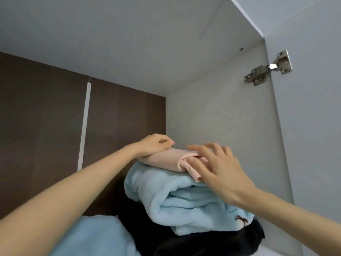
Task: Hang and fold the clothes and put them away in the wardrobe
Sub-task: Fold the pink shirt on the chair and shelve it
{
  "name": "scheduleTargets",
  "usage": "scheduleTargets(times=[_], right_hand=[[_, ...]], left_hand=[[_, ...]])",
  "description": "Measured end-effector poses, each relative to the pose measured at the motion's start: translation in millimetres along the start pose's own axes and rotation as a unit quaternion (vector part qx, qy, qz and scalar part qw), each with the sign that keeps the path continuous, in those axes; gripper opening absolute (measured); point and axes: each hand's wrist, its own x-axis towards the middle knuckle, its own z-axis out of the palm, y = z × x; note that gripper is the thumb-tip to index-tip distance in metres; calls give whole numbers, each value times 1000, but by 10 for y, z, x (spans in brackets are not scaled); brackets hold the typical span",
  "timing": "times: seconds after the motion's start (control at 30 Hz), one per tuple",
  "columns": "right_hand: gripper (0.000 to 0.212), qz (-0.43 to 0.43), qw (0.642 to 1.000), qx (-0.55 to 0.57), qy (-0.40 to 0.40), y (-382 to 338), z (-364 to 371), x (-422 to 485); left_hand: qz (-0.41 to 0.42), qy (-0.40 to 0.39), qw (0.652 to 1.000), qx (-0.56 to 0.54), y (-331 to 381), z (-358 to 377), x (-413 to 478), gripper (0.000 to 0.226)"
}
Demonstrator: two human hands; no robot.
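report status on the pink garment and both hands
Left hand rests on pink garment, grip unclear. Right hand open, touching its front. Garment atop blue stack, strap dangling.

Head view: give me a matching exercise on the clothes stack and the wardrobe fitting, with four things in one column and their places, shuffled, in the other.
Things:
1. pink garment
2. folded light blue fleece
3. black garment
4. metal hinge

Places:
A. bottom of the stack
B. upper right, where the side panel meets the door
C. top of the stack
D. middle of the stack

Pairs: 1-C, 2-D, 3-A, 4-B
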Motion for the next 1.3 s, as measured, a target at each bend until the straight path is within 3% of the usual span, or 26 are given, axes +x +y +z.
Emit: scheduleTargets(times=[0.07,0.23,0.43,0.57,0.8,1.3], right_hand=[[56,-16,999,-27,25,19,238,-53],[53,-25,995,-39,88,172,521,88],[61,-10,998,0,60,493,683,203],[54,-20,999,-12,28,514,664,122],[41,-11,999,-16,-36,452,247,103],[24,7,995,-7,95,517,-934,-514]], left_hand=[[-17,-49,999,-1,-37,76,-52,40],[-47,-16,998,28,-319,331,58,43],[-71,-14,992,106,-443,575,180,42],[-87,-25,992,84,-427,572,163,30],[-69,44,996,-38,-51,277,-9,36],[41,98,993,-46,1603,86,-886,36]])
